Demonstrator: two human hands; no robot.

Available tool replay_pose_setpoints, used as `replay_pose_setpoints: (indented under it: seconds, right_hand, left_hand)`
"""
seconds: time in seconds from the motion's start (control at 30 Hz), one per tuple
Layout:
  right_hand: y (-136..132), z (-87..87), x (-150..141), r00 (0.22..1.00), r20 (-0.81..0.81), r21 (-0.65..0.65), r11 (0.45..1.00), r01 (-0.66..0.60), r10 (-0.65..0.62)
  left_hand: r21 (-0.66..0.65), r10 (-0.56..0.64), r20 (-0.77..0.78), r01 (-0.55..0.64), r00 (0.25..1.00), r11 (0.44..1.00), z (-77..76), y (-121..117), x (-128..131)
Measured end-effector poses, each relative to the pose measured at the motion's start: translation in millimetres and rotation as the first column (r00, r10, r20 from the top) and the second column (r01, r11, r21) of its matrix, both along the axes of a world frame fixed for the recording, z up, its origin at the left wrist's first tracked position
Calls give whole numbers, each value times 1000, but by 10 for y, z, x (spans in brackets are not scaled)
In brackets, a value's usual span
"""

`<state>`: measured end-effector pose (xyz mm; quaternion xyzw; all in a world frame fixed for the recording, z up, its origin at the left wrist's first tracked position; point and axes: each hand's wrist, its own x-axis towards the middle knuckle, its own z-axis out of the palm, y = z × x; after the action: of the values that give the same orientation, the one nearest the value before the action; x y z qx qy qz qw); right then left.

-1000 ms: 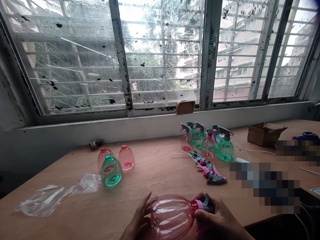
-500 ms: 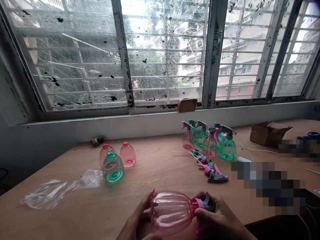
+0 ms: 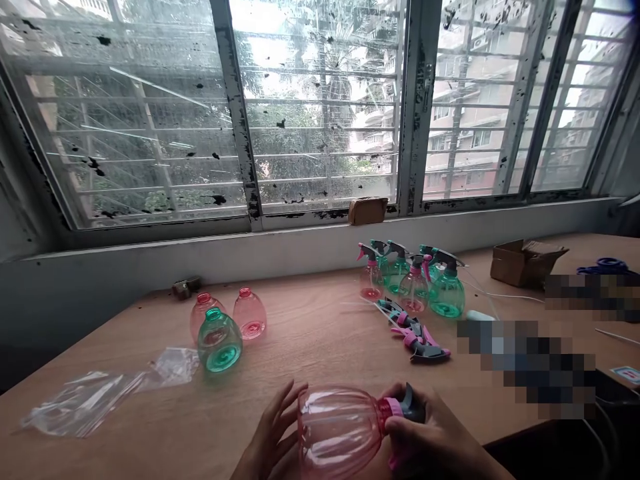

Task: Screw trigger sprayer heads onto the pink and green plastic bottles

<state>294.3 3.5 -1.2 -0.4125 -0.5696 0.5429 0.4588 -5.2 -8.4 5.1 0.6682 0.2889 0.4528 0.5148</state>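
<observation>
A pink see-through spray bottle [image 3: 340, 427] lies on its side between my hands, low in the middle of the view. My left hand [image 3: 273, 437] cups its base with the fingers curved against the plastic. My right hand [image 3: 430, 440] is wrapped round the pink collar and grey trigger head [image 3: 407, 407] at the bottle's neck.
Three capless bottles, two pink and one green [image 3: 219, 340], stand at the left of the wooden table [image 3: 310, 333]. Several finished spray bottles [image 3: 415, 283] stand at the back right, loose trigger heads [image 3: 415, 333] before them. Plastic bags [image 3: 100, 393] lie left; a cardboard box [image 3: 523, 261] sits right.
The view has shifted a little. My hands keep the same hold on the pink bottle, the left fingers sliding slightly on its base.
</observation>
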Motion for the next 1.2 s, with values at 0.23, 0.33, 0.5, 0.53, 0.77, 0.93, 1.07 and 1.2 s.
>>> replay_pose_setpoints:
  seconds: [0.23,0.33,0.5,0.53,0.77,0.93,1.07,1.2]
  right_hand:
    - [10,5,24,1000,3,28,1000,4,-4]
    - [11,-5,22,1000,1,26,1000,-11,11]
    - [12,-18,29,1000,-15,36,999,-20,20]
    - [12,-18,31,1000,-22,30,999,-22,23]
    - [11,-34,27,997,-65,-6,1000,-29,29]
    - [11,-42,18,996,-90,-5,1000,-23,22]
    - [25,-35,12,997,-74,-2,999,-34,34]
    - [24,-31,10,997,-68,7,999,-33,34]
  left_hand:
    - [81,18,-100,-10,995,997,-41,-6,13]
    - [13,-21,-93,22,995,1000,-18,3,-3]
    - [-20,-52,-73,50,996,999,-11,34,-26]
    - [-23,-55,-63,54,996,998,-17,33,-23]
    - [46,-43,-83,47,996,998,-70,21,21]
    - [22,-17,-128,20,992,1000,-12,28,1]
    - [9,23,-170,-22,985,1000,70,3,6]
    - [52,56,-170,-48,984,998,88,-26,30]
